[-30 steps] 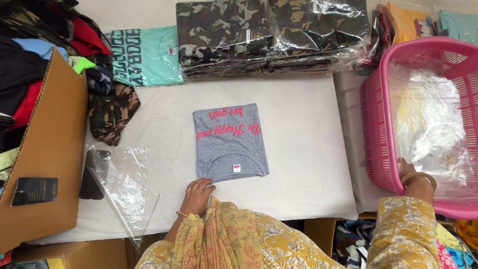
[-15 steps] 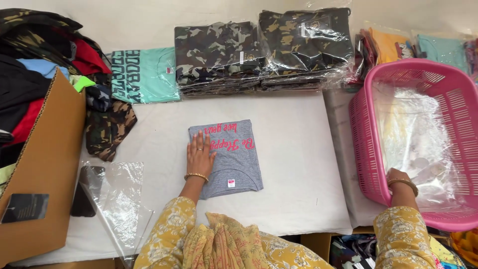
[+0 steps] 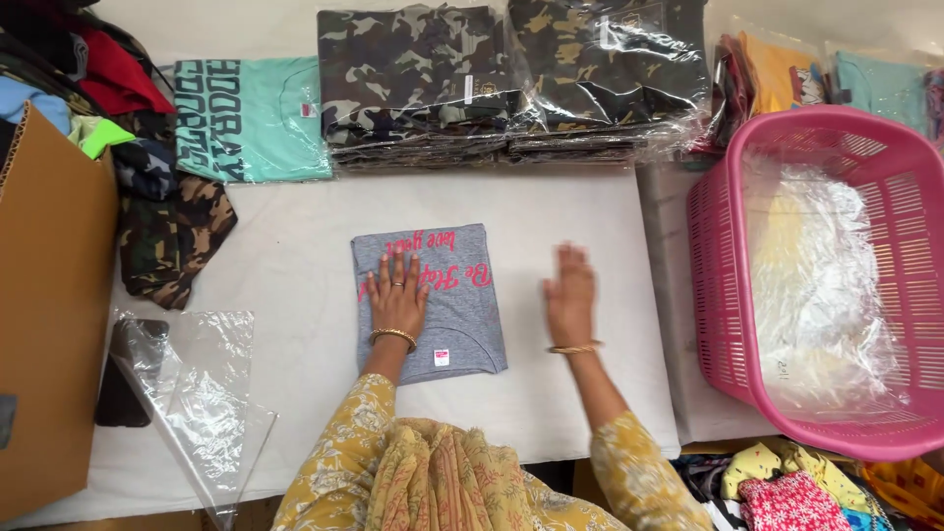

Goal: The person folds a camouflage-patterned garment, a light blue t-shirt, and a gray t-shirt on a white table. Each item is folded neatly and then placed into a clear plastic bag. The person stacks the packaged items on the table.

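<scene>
Head view: folded grey T-shirt (image 3: pixel 433 300) with pink lettering, laid mid-table (image 3: pixel 295 265). Left hand (image 3: pixel 396 290) pressed flat and open upon it; right hand (image 3: pixel 570 295) open, blurred, beside it. Judged soft, light, limp; best lifted by folded edges.

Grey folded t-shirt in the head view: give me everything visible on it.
The grey folded t-shirt lies flat on the white table, folded into a neat rectangle of soft knit fabric. Pink script lettering runs across its upper part, and a small red-and-white tag sits near its lower edge. The left hand presses palm-down on its left half. The right hand is beside it, over the table, blurred and not touching the shirt.
</scene>
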